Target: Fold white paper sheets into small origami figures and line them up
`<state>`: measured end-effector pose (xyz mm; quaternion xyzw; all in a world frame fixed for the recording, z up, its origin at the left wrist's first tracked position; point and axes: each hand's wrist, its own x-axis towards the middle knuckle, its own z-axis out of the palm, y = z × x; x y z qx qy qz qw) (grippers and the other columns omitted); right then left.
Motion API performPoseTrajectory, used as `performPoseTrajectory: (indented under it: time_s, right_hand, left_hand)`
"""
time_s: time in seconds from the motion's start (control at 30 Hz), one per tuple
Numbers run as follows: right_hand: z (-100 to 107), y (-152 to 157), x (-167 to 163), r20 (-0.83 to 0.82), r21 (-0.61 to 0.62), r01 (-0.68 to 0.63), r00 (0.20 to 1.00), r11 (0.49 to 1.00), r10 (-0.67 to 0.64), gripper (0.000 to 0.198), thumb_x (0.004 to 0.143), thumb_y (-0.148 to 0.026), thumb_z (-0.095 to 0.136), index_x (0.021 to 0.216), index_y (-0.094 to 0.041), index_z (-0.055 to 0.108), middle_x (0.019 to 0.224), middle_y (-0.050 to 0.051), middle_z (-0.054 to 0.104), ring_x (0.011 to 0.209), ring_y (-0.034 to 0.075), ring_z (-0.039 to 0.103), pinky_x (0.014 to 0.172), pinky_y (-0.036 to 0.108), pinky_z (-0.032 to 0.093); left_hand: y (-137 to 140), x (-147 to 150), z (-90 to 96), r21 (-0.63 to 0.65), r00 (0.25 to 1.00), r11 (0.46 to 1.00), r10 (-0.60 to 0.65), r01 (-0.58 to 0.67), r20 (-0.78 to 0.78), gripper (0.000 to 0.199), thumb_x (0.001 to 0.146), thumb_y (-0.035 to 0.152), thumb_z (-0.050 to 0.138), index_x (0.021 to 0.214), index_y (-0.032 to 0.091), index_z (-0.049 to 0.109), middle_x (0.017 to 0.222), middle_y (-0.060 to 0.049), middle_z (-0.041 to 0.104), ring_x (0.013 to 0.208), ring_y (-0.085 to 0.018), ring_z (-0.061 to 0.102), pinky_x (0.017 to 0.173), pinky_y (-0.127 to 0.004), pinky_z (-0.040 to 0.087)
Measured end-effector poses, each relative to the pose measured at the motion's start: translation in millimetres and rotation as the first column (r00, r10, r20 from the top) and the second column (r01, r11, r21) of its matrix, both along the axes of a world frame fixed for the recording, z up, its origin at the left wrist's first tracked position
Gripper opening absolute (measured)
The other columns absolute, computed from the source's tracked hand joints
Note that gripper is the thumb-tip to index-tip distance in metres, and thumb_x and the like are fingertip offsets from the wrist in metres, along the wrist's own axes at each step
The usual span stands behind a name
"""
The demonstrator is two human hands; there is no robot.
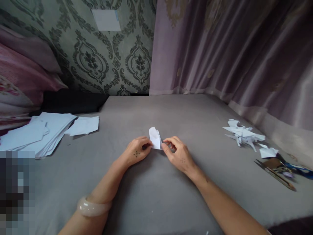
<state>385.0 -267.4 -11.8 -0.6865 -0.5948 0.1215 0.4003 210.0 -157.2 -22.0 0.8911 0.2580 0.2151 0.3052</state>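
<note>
Between my two hands, just above or on the grey cloth, is a small folded piece of white paper point(155, 138) with creases and a raised flap on its right side. My left hand point(138, 150) pinches its lower left edge between thumb and fingers. At the lower right corner, the thumb and forefinger of my right hand point(179, 154) close on the paper. The fingertips partly cover both lower corners. A pale bangle point(94, 208) circles my left forearm.
White paper sheets point(52, 130) lie stacked at left, with a smaller paper pile point(84, 125) beside them. Folded paper figures point(244, 134) are heaped at right. Nearer me lie a pointed tool point(276, 176) and blue-handled scissors point(299, 169). A curtain point(195, 49) hangs behind.
</note>
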Motion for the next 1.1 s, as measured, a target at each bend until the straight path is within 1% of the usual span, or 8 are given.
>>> performPoseTrajectory:
  time_s: [0.13, 0.33, 0.4, 0.47, 0.57, 0.77, 0.93, 1.1]
  right_hand:
    - [-5.0, 4.4, -14.1, 0.05, -0.072, 0.052, 0.998, 0.996, -0.049, 0.024, 0.079, -0.039, 0.063, 0.096, -0.021, 0.063, 0.085, 0.003, 0.065, 0.067, 0.014, 0.056, 0.067, 0.027, 0.045]
    - [-18.0, 11.8, -12.1, 0.001, -0.074, 0.049, 0.999, 0.996, -0.049, 0.03, 0.082, -0.018, 0.059, 0.112, -0.022, 0.056, 0.093, 0.003, 0.069, 0.071, 0.015, 0.061, 0.07, 0.027, 0.048]
    - [-17.8, 11.5, -9.2, 0.078, 0.006, 0.038, 0.996, 0.999, -0.039, 0.03, 0.084, -0.015, 0.057, 0.113, -0.021, 0.056, 0.095, 0.004, 0.069, 0.078, 0.016, 0.062, 0.075, 0.029, 0.048]
    - [-16.0, 10.4, -6.6, 0.206, 0.1, -0.009, 0.978, 0.995, -0.011, 0.025, 0.087, -0.013, 0.052, 0.11, -0.02, 0.059, 0.098, 0.005, 0.068, 0.087, 0.018, 0.062, 0.082, 0.03, 0.046]
    - [-13.6, 9.0, -4.5, 0.367, 0.167, -0.068, 0.93, 0.984, 0.002, 0.022, 0.09, -0.011, 0.046, 0.101, -0.019, 0.064, 0.097, 0.005, 0.068, 0.09, 0.019, 0.061, 0.084, 0.031, 0.044]
    - [-15.6, 7.2, -3.5, 0.438, 0.091, -0.067, 0.899, 0.994, 0.02, 0.022, 0.09, -0.01, 0.047, 0.094, -0.021, 0.065, 0.1, 0.003, 0.065, 0.082, 0.016, 0.059, 0.078, 0.029, 0.044]
    - [-15.5, -3.1, 1.0, 0.446, -0.069, -0.053, 0.891, 0.996, 0.078, 0.019, 0.091, -0.016, 0.049, 0.095, -0.024, 0.066, 0.108, 0.003, 0.061, 0.088, 0.017, 0.059, 0.078, 0.029, 0.046]
    - [-12.2, -11.3, 6.9, 0.442, -0.131, -0.03, 0.893, 0.991, 0.086, 0.016, 0.091, -0.021, 0.052, 0.095, -0.023, 0.067, 0.111, 0.004, 0.06, 0.096, 0.02, 0.058, 0.079, 0.031, 0.047]
  left_hand:
    - [-1.6, 1.8, -0.7, 0.016, 0.999, 0.999, -0.035, 0.035, -0.033, 0.017, 0.083, 0.016, 0.05, 0.086, 0.019, 0.067, 0.079, -0.003, 0.062, 0.073, -0.014, 0.057, 0.067, -0.023, 0.042]
    - [-2.1, 2.6, -0.3, 0.155, 0.999, 0.988, 0.007, -0.012, 0.034, 0.01, 0.08, 0.014, 0.052, 0.086, 0.019, 0.059, 0.083, -0.003, 0.06, 0.077, -0.016, 0.056, 0.07, -0.026, 0.044]
    - [-2.8, 2.8, 0.7, 0.308, 0.978, 0.935, 0.128, -0.175, 0.167, 0.016, 0.078, 0.017, 0.057, 0.093, 0.018, 0.054, 0.092, -0.006, 0.058, 0.087, -0.02, 0.054, 0.078, -0.032, 0.044]
    - [-4.1, 2.7, 2.0, 0.451, 0.929, 0.824, 0.229, -0.344, 0.29, 0.031, 0.077, 0.023, 0.062, 0.105, 0.018, 0.05, 0.102, -0.01, 0.056, 0.096, -0.024, 0.052, 0.086, -0.039, 0.041]
    - [-6.6, 1.9, 3.0, 0.598, 0.933, 0.718, 0.244, -0.357, 0.263, 0.046, 0.079, 0.031, 0.064, 0.12, 0.018, 0.047, 0.114, -0.014, 0.054, 0.105, -0.028, 0.048, 0.092, -0.043, 0.035]
    - [-10.4, 2.7, 0.6, 0.63, 0.995, 0.775, 0.002, 0.059, -0.097, 0.018, 0.09, 0.015, 0.047, 0.096, 0.023, 0.062, 0.103, -0.003, 0.067, 0.106, -0.023, 0.05, 0.094, -0.043, 0.026]
    - [-14.6, 6.6, -0.5, 0.541, 0.981, 0.825, -0.075, 0.162, -0.179, 0.022, 0.093, 0.015, 0.043, 0.093, 0.02, 0.064, 0.095, -0.003, 0.069, 0.096, -0.02, 0.056, 0.091, -0.041, 0.027]
    - [-15.3, 9.2, -0.4, 0.503, 0.983, 0.852, -0.066, 0.144, -0.169, 0.027, 0.096, 0.024, 0.041, 0.087, 0.018, 0.066, 0.094, -0.005, 0.068, 0.09, -0.018, 0.057, 0.089, -0.04, 0.028]
